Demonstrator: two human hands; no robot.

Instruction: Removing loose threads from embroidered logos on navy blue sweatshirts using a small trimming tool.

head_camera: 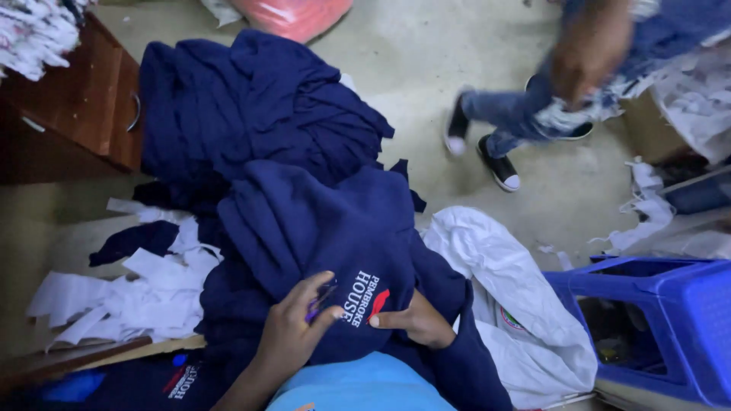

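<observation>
A navy blue sweatshirt [320, 228] with white lettering and a red mark on its chest lies over my lap. My left hand [293, 327] rests on it beside the lettering and holds a small dark purple tool, likely a thread snipper [321, 298]. My right hand [417, 320] pinches the navy fabric just right of the red mark. A large heap of the same navy garments [244, 106] is piled on the floor beyond.
White paper scraps [129, 293] litter the floor at left. A white plastic bag [510, 297] lies at right beside a blue plastic crate [670, 320]. A wooden cabinet [76, 106] stands top left. Another person in jeans and dark sneakers [495, 133] crouches top right.
</observation>
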